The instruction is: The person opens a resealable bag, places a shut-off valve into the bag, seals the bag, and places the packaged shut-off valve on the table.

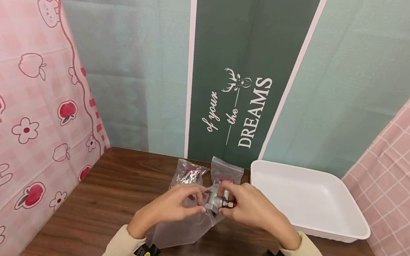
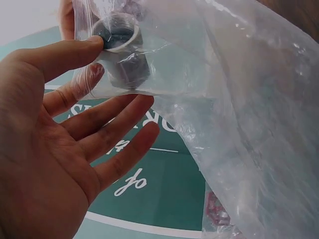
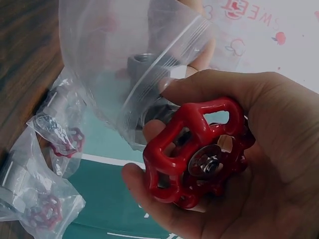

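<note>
A metal valve (image 1: 214, 200) with a red handwheel (image 3: 197, 124) sits partly inside a clear zip bag (image 1: 180, 231). Its grey threaded body (image 2: 124, 64) shows through the plastic, while the handwheel sticks out past the zip strip. My right hand (image 1: 251, 205) holds the valve at its handwheel end, the fingers curled around the wheel and the thumb at the bag's mouth. With thumb and forefinger, my left hand (image 1: 175, 202) pinches the zip edge of the bag; its other fingers are extended (image 2: 72, 144).
Two more clear bags, the left bag (image 1: 187, 173) and the right bag (image 1: 226, 169), lie at the table's back edge, each with a red-wheeled valve inside. A white tray (image 1: 305, 229) stands at the right. A printed cloth (image 1: 147, 93) hangs behind the wooden table (image 1: 98, 213).
</note>
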